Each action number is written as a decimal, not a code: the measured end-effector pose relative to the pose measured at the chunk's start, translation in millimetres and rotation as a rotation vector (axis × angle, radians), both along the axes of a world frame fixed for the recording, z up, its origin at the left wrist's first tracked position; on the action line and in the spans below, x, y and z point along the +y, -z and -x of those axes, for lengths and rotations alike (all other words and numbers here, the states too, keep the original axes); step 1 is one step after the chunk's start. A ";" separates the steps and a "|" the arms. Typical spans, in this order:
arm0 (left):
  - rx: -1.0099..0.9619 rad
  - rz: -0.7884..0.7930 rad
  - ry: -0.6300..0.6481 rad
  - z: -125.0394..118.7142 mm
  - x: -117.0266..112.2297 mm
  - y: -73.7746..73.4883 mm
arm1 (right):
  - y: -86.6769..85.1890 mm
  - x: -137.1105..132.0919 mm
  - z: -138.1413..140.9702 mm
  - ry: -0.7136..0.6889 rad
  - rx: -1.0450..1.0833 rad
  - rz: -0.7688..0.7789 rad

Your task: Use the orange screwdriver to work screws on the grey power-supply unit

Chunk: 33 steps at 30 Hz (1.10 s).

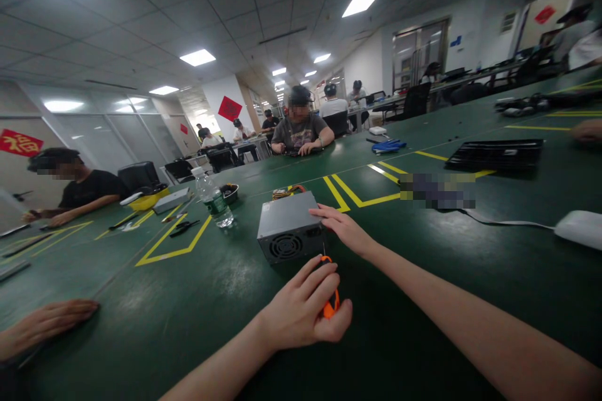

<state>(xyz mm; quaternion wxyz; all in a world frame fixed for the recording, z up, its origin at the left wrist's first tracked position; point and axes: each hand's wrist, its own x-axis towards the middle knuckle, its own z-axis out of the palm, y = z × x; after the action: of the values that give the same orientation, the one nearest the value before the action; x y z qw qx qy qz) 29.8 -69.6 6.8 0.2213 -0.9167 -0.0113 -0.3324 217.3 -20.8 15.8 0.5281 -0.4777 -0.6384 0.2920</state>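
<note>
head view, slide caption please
Left hand holds an orange-and-black screwdriver beside a grey box-shaped metal power supply, which the right hand touches.

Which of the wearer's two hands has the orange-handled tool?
The left hand, lower in the view, grips the orange-handled tool; the right hand instead lies against the side of the grey metal box.

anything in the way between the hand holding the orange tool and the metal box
Nothing visible stands between them: the left hand, holding the orange tool, is just in front of the metal box. The right hand touches the box's right side; the bottle stands apart, to the left.
</note>
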 end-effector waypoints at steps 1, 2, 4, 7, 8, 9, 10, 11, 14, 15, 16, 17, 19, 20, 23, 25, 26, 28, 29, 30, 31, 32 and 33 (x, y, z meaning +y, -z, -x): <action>0.002 -0.019 -0.002 0.0 0.9 1.1 | -0.1 0.0 0.1 -0.001 0.002 0.002; 0.003 -0.037 -0.006 0.0 1.4 1.8 | -0.2 0.0 0.1 -0.001 0.003 0.004; 0.005 -0.074 -0.014 0.1 1.8 2.2 | -0.3 -0.1 0.3 -0.002 0.004 0.009; 0.024 -0.101 -0.035 -0.4 1.7 1.6 | -0.1 -0.5 0.9 0.002 0.004 0.014; 0.028 -0.103 -0.040 -1.1 1.7 1.7 | 0.0 -0.7 1.1 0.004 0.003 0.015; 0.031 -0.098 -0.046 -2.0 1.9 2.2 | 0.0 -0.9 1.3 0.006 0.002 0.015; 0.027 -0.091 -0.048 -3.4 2.0 3.2 | 0.1 -1.2 1.5 0.007 0.001 0.014; 0.017 -0.085 -0.043 -5.0 2.0 4.7 | 0.2 -1.5 1.7 0.008 0.000 0.012; -0.044 -0.086 -0.010 -11.4 0.8 9.8 | 0.4 -2.7 1.7 0.009 -0.003 0.009; -0.066 -0.091 0.000 -13.4 -0.1 11.1 | 0.5 -3.0 1.6 0.008 -0.004 0.009; -0.086 -0.092 0.010 -15.1 -1.3 11.7 | 0.7 -3.3 1.6 0.007 -0.004 0.009; -0.101 -0.087 0.023 -16.3 -2.7 11.5 | 0.9 -3.4 1.5 0.005 -0.005 0.009; -0.112 -0.062 0.051 -16.7 -5.2 8.7 | 1.4 -3.4 1.5 0.001 -0.005 0.007; -0.110 -0.044 0.060 -16.1 -6.2 6.2 | 1.7 -3.3 1.6 0.000 -0.003 0.007; -0.013 -0.055 0.063 -12.1 -7.6 -2.6 | 2.4 -2.7 2.0 -0.003 0.008 0.009; 0.038 -0.048 0.055 -9.6 -7.3 -7.6 | 2.6 -2.6 2.3 -0.005 0.017 0.013; 0.044 -0.046 0.046 -8.7 -7.1 -9.3 | 2.6 -2.7 2.5 -0.006 0.020 0.016; 0.038 -0.061 0.020 -7.7 -6.6 -11.4 | 2.4 -3.1 2.6 -0.010 0.026 0.020; 0.027 -0.079 0.012 -7.6 -6.5 -11.8 | 2.4 -3.3 2.6 -0.012 0.029 0.021; 0.017 -0.096 0.006 -7.7 -6.5 -11.9 | 2.4 -3.5 2.6 -0.015 0.032 0.022; 0.007 -0.111 0.005 -8.0 -6.6 -11.7 | 2.5 -3.7 2.6 -0.017 0.035 0.022; -0.002 -0.118 0.006 -8.6 -6.7 -11.4 | 2.6 -3.8 2.5 -0.019 0.039 0.023; -0.009 -0.117 0.009 -9.3 -7.0 -11.0 | 2.6 -3.9 2.5 -0.021 0.043 0.023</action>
<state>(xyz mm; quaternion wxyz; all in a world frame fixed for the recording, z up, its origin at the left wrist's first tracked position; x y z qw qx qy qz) 39.1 -76.6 17.8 0.2728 -0.9008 0.0112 -0.3376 214.8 -24.7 13.2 0.5330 -0.4707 -0.6285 0.3152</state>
